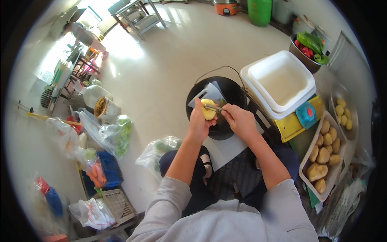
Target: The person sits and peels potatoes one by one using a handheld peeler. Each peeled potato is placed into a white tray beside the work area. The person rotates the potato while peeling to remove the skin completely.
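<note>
A peeled yellow potato (208,109) rests in my left hand (200,122), its fingers wrapped around the far side and underneath. My right hand (242,121) grips a metal peeler (214,107), whose head lies against the potato's upper face. Both hands are over a black bucket (225,131) with a wire handle; a white plastic piece and some scraps show inside it. To the right, a long tray (302,172) holds several unpeeled potatoes (323,155). Beyond it, several peeled potatoes (343,112) lie in a metal bowl (352,133).
White basins (284,78) with cloudy liquid stand right of the bucket, beside a yellow board (290,127) and a pot of peppers (311,48). On the left are plastic bags (118,136), a blue crate (112,169) and a tub (105,109). Another person (86,36) stands far off, upper left.
</note>
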Motion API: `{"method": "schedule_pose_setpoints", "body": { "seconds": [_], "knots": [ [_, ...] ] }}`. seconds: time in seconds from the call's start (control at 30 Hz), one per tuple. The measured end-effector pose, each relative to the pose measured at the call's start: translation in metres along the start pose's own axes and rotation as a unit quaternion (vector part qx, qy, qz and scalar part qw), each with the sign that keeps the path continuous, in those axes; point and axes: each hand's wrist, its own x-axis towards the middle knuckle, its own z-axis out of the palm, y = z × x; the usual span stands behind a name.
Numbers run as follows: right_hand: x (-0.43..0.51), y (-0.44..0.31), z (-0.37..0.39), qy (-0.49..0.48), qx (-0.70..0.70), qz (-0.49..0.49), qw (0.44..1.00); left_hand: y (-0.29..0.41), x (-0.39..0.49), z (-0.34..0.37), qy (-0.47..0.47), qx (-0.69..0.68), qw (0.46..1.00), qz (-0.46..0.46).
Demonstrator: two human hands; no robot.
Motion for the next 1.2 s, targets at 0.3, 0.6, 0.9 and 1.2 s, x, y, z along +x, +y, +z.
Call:
{"method": "schedule_pose_setpoints", "body": {
  "seconds": [0.3,0.6,0.9,1.2],
  "knots": [
    [-0.003,0.007,0.005,0.045,0.077,0.083,0.993,-0.001,0.000,0.000,0.002,0.066,0.997,0.042],
    [0.001,-0.003,-0.002,-0.033,0.142,0.119,0.982,-0.023,-0.001,0.014,-0.057,0.102,0.993,-0.012],
    [0.002,0.000,-0.007,0.000,0.039,-0.006,0.999,-0.035,0.003,0.018,-0.088,0.043,0.995,0.037],
    [0.004,-0.007,-0.071,-0.094,0.506,0.201,0.833,-0.010,-0.016,0.041,-0.183,0.028,0.979,0.088]
  ]
}}
